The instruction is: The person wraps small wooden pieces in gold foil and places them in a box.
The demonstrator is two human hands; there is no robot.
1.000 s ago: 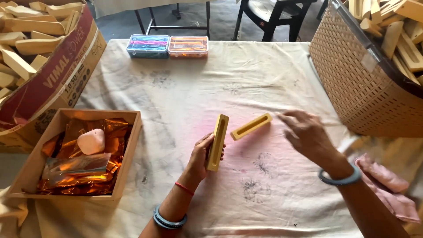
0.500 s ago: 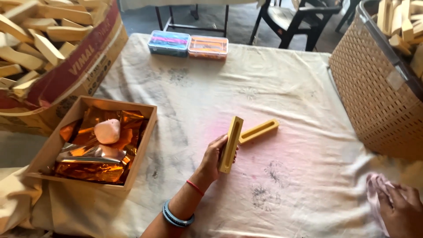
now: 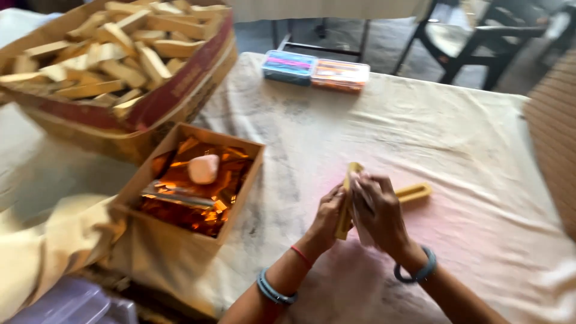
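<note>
Both hands [image 3: 354, 213] around yellow block [image 3: 346, 210]

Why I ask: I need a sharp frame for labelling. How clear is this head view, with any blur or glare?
Head view: motion blur smears the right hand and the yellow holder in the left hand; frame edges are soft; the orange foil in the small box glints brightly; the lighting is otherwise even, with soft shadows.
</note>
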